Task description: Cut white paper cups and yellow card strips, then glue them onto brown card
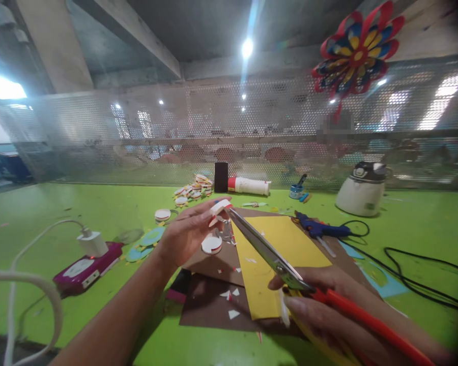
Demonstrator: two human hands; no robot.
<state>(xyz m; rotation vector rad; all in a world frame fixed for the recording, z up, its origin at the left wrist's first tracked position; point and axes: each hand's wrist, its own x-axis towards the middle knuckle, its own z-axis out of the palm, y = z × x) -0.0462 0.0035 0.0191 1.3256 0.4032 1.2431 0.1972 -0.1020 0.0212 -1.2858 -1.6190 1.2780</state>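
Note:
Pinched in the fingers of my left hand (181, 235) is a small white paper piece with red marks (220, 206). My right hand (316, 307) grips a pair of long metal scissors (265, 246) by the red and yellow handles. The blade tips touch or nearly touch the paper piece's right edge; I cannot tell which. Below my left hand, a round white paper piece with a red mark (211, 245) lies on brown card (209, 277). A yellow sheet (282, 236) lies under the scissors, with small white scraps around it.
At left stands a purple power strip (87, 269) with a white plug (93, 244). Pale blue discs (147, 244) lie beside my left forearm. Rightward are a blue glue gun (324, 229) and black cord (416, 269). Behind are finished-looking paper rounds (194, 189), a white bottle (252, 186) and a kettle-shaped container (362, 190).

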